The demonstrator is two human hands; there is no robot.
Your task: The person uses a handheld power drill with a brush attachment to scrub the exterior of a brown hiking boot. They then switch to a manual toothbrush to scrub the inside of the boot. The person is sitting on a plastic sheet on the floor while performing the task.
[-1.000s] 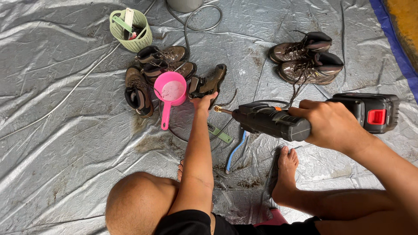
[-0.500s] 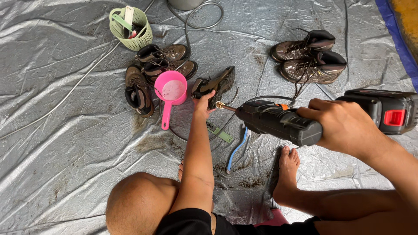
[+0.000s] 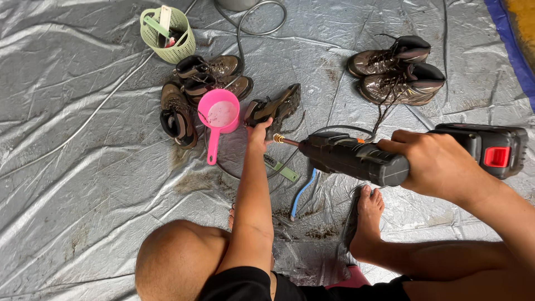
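Grey tarp underfoot, my left hand clamps the muddy boot steady while my right hand, fingers wrapped tight, levels the spray gun at it.

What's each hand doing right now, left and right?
Left hand: closed on the shoe, holding it tilted up.
Right hand: closed around the spray gun, nozzle aimed at the shoe.

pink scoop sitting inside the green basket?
No, the pink scoop lies on the grey tarp beside the muddy boots, apart from the green basket further up.
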